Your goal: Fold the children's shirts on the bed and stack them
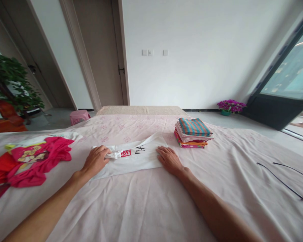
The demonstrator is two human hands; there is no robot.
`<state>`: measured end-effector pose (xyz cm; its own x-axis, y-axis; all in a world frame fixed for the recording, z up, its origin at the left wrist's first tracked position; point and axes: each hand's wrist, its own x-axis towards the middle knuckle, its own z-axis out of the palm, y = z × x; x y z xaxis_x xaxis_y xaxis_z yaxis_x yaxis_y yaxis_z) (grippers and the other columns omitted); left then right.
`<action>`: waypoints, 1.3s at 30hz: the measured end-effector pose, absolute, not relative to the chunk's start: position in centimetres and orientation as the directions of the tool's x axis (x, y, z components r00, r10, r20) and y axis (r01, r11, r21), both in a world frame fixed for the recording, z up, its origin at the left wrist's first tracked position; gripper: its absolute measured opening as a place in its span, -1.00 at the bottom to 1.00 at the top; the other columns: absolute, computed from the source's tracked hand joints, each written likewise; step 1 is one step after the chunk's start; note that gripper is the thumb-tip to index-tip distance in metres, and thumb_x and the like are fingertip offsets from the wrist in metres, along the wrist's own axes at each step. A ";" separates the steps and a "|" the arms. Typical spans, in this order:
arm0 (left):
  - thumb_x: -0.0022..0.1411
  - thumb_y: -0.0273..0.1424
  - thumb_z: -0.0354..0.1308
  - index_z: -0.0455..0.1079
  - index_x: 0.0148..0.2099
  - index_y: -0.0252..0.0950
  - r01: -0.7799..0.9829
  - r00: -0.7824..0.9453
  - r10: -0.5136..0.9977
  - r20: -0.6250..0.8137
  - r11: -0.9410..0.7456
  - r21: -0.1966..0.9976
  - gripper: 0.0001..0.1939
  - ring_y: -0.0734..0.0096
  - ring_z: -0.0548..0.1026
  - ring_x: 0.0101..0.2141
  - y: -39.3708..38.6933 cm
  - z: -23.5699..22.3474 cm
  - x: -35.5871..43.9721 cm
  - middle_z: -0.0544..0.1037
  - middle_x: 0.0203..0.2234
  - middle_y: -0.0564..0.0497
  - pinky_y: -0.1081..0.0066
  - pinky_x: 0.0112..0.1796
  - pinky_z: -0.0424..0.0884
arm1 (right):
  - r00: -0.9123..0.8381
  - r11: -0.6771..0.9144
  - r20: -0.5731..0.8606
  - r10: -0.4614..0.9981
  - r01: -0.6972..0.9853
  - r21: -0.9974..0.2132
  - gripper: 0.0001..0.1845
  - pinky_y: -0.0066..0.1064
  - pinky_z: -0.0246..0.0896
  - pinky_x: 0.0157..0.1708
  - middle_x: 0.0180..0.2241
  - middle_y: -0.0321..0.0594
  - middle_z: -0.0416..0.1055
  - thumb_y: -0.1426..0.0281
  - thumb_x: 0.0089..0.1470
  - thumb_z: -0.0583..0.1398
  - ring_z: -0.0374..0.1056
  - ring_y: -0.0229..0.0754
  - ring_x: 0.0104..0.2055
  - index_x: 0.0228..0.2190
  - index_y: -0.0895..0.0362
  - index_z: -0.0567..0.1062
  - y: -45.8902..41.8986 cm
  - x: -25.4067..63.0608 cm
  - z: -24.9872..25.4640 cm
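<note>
A white T-shirt (147,163) with red and black printed lettering lies partly folded over in front of me, its left end bunched. My left hand (97,159) is at that end, its fingers closed on the gathered fabric. Flat on the right end rests my right hand (169,158), palm down, fingers stretched out. Beyond it to the right stands a stack of folded cloth items (193,132), topped by an orange and teal striped piece. Over on the left lies a loose heap of pink and red clothes (44,159) with a cartoon print.
A pale pink patterned sheet (131,208) covers the surface under everything. Dark glasses (282,179) lie at the right, partly out of frame. Beyond are a pink stool (80,116), purple flowers (231,106) in a green pot, and a leafy plant (12,80).
</note>
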<state>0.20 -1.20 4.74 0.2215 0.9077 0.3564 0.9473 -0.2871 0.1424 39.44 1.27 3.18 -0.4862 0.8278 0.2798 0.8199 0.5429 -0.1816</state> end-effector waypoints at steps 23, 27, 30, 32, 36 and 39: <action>0.17 -0.54 0.05 0.39 -0.11 -0.18 0.841 0.321 0.836 0.446 -0.468 0.271 -0.74 0.36 0.53 -0.13 -6.3 3.8 -1.8 0.54 -0.20 0.03 0.46 -0.14 0.42 | -0.499 0.507 0.173 0.849 0.862 -0.003 -0.33 -0.36 0.29 -0.10 0.20 -0.20 0.28 0.61 0.12 0.02 0.40 -0.12 0.03 0.22 -0.06 0.28 12.1 36.9 7.5; 0.16 -0.52 0.05 0.40 -0.11 -0.17 0.841 0.296 0.845 0.445 -0.451 0.298 -0.74 0.33 0.52 -0.11 -6.3 4.2 -2.4 0.54 -0.18 0.02 0.42 -0.09 0.41 | -0.462 0.469 0.176 0.869 0.883 0.004 -0.66 -0.39 0.22 -0.15 -0.08 -0.13 0.45 0.48 0.24 0.03 0.40 -0.11 -0.06 -0.10 0.05 0.54 11.7 37.2 7.9; 0.17 -0.48 0.05 0.40 -0.10 -0.18 0.840 0.242 0.854 0.461 -0.422 0.342 -0.75 0.29 0.50 -0.09 -6.5 4.9 -3.0 0.54 -0.18 -0.01 0.39 -0.06 0.40 | -0.420 0.442 0.318 0.850 0.897 0.005 -0.67 -0.34 0.18 -0.12 -0.13 -0.08 0.42 0.40 0.30 -0.01 0.35 -0.09 -0.08 -0.15 0.09 0.54 9.8 38.6 8.5; 0.15 -0.48 0.05 0.40 -0.11 -0.18 0.834 0.208 0.861 0.464 -0.403 0.376 -0.75 0.27 0.50 -0.09 -6.7 5.3 -3.2 0.54 -0.18 -0.01 0.39 -0.06 0.39 | -0.419 0.459 0.437 0.796 0.888 0.018 -0.70 -0.27 0.13 -0.07 -0.13 -0.06 0.41 0.38 0.29 0.01 0.30 -0.05 -0.07 -0.17 0.09 0.54 8.0 39.8 8.6; 0.09 -0.51 0.05 0.43 -0.16 -0.20 0.818 0.175 0.883 0.436 -0.377 0.435 -0.73 0.27 0.50 -0.10 -7.1 5.4 -3.2 0.55 -0.21 0.01 0.41 -0.08 0.39 | -0.536 0.577 0.478 0.696 0.813 0.072 -0.82 -0.17 0.02 0.05 -0.08 -0.05 0.42 0.44 0.18 0.12 0.20 0.02 0.02 -0.25 0.12 0.53 4.8 41.6 7.7; 0.08 -0.47 0.05 0.44 -0.17 -0.21 0.805 0.134 0.906 0.401 -0.336 0.489 -0.75 0.28 0.51 -0.12 -7.4 5.2 -3.1 0.56 -0.22 0.02 0.43 -0.10 0.39 | -0.641 0.665 0.362 0.677 0.743 0.071 -0.83 -0.27 0.07 -0.05 -0.27 -0.12 0.46 0.47 0.17 0.11 0.27 -0.09 -0.15 -0.29 0.13 0.52 3.6 42.2 6.5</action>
